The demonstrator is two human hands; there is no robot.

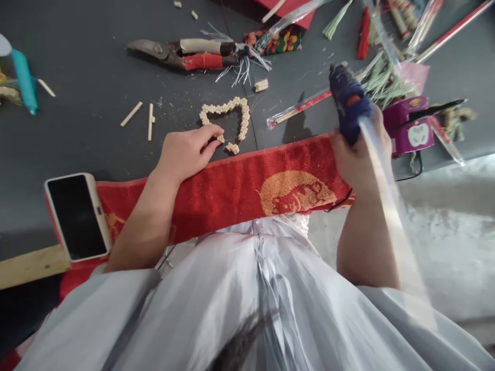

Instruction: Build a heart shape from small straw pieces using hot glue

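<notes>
The towel [216, 196] lay along the near edge of the worktop [96, 118], with the phone [79, 216] on its left end. Beyond the towel's middle lay the chain [220, 108], and the small cluster [232, 148] lay between the two. The sticks [131, 114] lay left of the chain, the cutters [154, 50] behind it and the short bundle [261, 85] behind its right side. The roll [288, 41] lay right of the cutters. At the right was the box [413, 136], with the pen [436, 110] across it.
</notes>
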